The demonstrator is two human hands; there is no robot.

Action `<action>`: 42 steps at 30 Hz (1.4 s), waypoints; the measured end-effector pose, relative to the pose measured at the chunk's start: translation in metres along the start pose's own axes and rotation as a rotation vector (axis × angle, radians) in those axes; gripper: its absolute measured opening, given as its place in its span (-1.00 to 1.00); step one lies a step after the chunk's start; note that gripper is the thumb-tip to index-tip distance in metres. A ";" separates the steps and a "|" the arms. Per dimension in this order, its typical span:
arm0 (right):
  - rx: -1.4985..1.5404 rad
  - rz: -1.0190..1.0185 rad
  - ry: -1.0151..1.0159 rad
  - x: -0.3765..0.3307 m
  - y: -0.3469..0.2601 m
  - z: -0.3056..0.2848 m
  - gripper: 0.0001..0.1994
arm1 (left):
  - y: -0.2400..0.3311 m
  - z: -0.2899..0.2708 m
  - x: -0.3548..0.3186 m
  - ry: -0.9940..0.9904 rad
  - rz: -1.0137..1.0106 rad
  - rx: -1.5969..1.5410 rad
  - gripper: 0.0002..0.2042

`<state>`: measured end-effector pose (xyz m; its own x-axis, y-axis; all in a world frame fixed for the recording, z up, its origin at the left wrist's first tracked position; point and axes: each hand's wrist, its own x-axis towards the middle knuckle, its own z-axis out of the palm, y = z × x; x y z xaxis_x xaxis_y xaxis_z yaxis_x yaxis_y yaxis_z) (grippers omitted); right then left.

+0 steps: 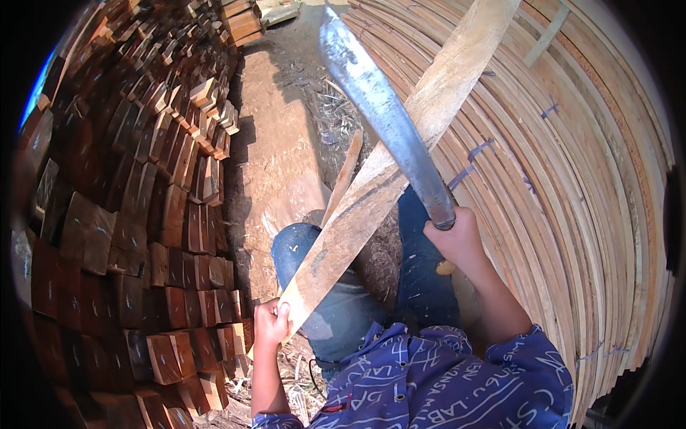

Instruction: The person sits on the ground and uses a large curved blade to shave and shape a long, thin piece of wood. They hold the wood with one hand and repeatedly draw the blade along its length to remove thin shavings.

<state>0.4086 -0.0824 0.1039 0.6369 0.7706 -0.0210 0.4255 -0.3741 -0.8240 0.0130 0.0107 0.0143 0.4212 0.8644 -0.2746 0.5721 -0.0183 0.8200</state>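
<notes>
My left hand [272, 323] is closed round the near end of a long wooden plank [350, 214], which slants up and away to the right across my knees. In my right hand [459, 239] is a machete [379, 100], gripped by its handle, whose butt end pokes out below my fist. The broad, curved steel blade points up and to the left and passes over the plank near its middle. Whether blade and plank touch, I cannot tell. A thin strip of wood [344, 175] stands slanted just left of the plank, its lower end near my knee.
Stacked timber blocks [171, 214] rise like a wall on the left. Long thin boards [543, 179], some tied with purple strips, lie in a bundle along the right. A brown dirt path [275, 121] runs ahead, with wood shavings [336, 114] on the ground beside it.
</notes>
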 end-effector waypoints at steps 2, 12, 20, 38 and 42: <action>0.052 -0.027 -0.048 -0.014 0.002 0.012 -0.86 | -0.007 -0.001 -0.004 0.000 -0.036 0.000 -0.42; 0.336 0.224 0.002 0.020 -0.009 -0.024 -0.84 | -0.008 -0.007 -0.009 0.047 -0.029 0.027 -0.35; 0.026 -0.046 -0.044 -0.026 0.017 0.022 -0.83 | -0.008 -0.001 -0.002 0.063 0.147 0.022 -0.35; 0.043 0.025 -0.139 -0.029 0.004 0.022 -0.80 | -0.006 -0.003 -0.003 -0.007 0.000 -0.024 -0.32; 0.109 0.065 -0.081 -0.010 0.003 0.009 -0.85 | -0.024 -0.005 -0.005 0.015 -0.011 0.019 -0.33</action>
<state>0.3975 -0.0866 0.0964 0.6052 0.7872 -0.1184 0.3096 -0.3698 -0.8760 -0.0062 0.0088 -0.0012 0.4048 0.8719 -0.2756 0.5897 -0.0186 0.8074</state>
